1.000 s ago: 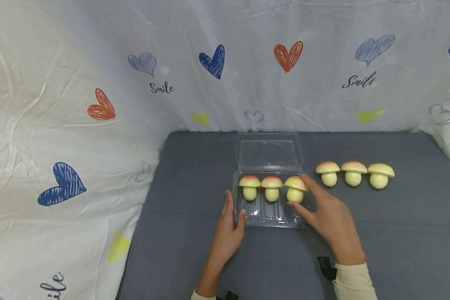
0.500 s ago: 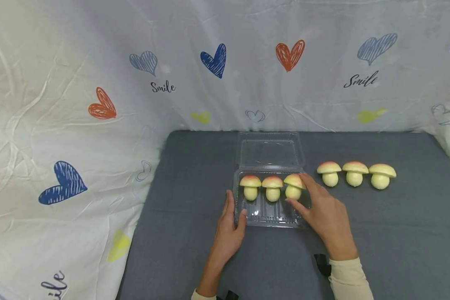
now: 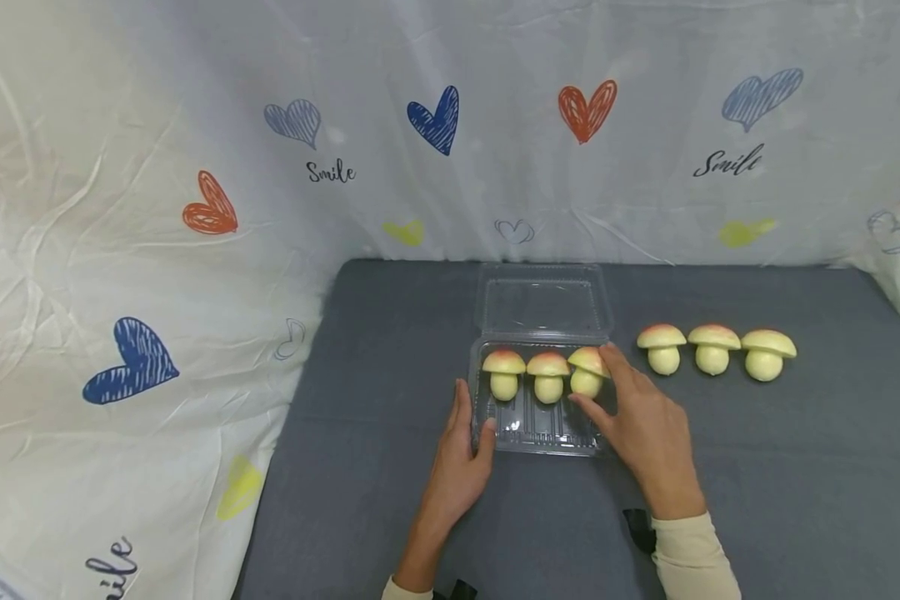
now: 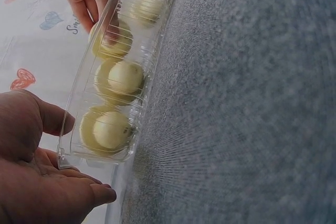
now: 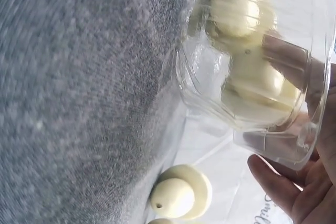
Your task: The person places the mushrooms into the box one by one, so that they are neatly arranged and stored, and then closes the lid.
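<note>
A clear plastic clamshell container [image 3: 543,437] lies with its lid folded back, and a row of yellow toy mushrooms with reddish caps sits in it. My left hand [image 3: 456,475] holds the container's near left edge, thumb at the rim and fingers along the outside. In the left wrist view the thumb [image 4: 58,119] meets the rim. My right hand [image 3: 648,433] pinches the rightmost mushroom [image 3: 587,383] inside the container, fingers at its cap and thumb by its stem. That mushroom tilts slightly. Beside it are the middle mushroom [image 3: 548,387] and the left mushroom [image 3: 504,386].
Three more toy mushrooms [image 3: 712,358] stand in a row on the grey cloth [image 3: 810,467], right of the container. The lid [image 3: 543,304] lies flat behind it. A white curtain [image 3: 480,50] with printed hearts hangs at the back and left.
My right hand has shifted slightly left with the rightmost mushroom, bringing it closer to the middle one. My left hand keeps its place at the container. The view has drifted a little.
</note>
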`<state>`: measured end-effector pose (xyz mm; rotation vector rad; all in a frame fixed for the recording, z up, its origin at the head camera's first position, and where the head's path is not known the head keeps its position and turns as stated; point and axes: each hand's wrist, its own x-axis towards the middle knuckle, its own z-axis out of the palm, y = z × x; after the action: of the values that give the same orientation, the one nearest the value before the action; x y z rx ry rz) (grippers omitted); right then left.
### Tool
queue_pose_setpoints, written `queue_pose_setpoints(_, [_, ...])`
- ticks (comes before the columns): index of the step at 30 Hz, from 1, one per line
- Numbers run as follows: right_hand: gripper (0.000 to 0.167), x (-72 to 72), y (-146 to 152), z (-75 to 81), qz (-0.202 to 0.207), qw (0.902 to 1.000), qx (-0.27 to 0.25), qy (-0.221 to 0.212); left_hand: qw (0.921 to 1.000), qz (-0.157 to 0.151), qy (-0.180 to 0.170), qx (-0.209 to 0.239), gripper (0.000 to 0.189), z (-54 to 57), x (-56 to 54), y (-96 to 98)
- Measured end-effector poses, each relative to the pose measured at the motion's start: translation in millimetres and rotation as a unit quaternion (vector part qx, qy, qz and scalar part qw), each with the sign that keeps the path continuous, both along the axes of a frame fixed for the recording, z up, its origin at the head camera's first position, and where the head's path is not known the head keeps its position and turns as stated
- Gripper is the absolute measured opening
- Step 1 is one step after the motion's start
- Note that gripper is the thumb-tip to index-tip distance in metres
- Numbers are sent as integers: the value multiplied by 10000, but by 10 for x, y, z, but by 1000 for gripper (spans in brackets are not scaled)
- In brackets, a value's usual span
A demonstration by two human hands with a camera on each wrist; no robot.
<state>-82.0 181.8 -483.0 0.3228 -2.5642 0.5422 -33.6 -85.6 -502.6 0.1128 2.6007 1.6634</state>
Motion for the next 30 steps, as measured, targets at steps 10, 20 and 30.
queue_pose_setpoints(10, [84,-19,-45,-25,-102,9999,79,41,10000,-18,3,60,76,-1,-4,-3])
queue_pose_setpoints(20, [81,-19,-78,-40,-80,9999,86,28,10000,-31,-16,58,76,7,-4,-3])
queue_pose_setpoints(30, [78,-23,-106,-46,-131,9997,176,148,10000,20,-34,70,76,16,-1,1])
